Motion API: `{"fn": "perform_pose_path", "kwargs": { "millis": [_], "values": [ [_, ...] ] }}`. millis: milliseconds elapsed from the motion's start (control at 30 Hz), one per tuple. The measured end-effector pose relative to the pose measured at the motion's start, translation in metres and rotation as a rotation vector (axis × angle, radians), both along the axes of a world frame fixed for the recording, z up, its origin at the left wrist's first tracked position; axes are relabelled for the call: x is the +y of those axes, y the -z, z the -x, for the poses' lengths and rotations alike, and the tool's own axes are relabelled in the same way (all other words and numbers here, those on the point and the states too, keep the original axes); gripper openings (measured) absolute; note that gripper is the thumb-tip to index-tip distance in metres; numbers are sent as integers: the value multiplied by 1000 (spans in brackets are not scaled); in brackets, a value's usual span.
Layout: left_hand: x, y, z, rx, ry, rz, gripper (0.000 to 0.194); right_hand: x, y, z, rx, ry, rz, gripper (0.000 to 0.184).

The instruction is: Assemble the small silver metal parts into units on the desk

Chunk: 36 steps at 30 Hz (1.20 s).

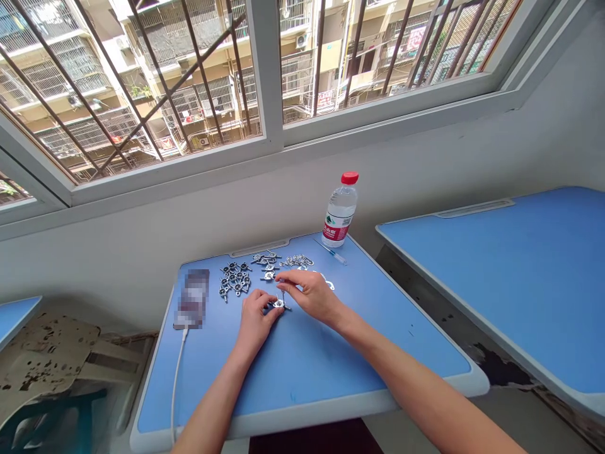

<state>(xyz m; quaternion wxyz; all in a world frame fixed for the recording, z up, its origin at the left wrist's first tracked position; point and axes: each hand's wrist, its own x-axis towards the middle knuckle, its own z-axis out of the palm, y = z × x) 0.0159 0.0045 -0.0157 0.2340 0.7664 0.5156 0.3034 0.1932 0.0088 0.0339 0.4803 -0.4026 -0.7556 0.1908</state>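
Both my hands work close together over a blue desk top (302,372). My left hand (258,321) holds a small silver metal fitting (278,304) at its fingertips. My right hand (307,295) pinches a thin metal pin (283,297) standing up from that fitting, though the fingers partly hide the join. Beyond them lie several loose groups of similar small metal parts, with a dark-and-silver cluster (231,279) and a silver cluster (297,260). A few more (328,284) sit just past my right hand.
A blurred phone (191,297) with a white cable (177,384) lies at the desk's left. A water bottle (340,209) with a red cap and a slim pen (331,252) stand at the back. Another blue desk (496,271) is on the right; a wall and barred windows lie beyond.
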Motion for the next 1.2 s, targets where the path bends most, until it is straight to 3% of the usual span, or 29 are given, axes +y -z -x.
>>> {"fn": "perform_pose_path", "kwargs": {
  "millis": [700,1200],
  "values": [
    [0,-1,-1,-5,-13,5,8,0,-2,6,-9,158,17,25],
    [1,2,-1,-8,-10,-24,10,-1,3,7,-31,190,12,13]
  ]
}}
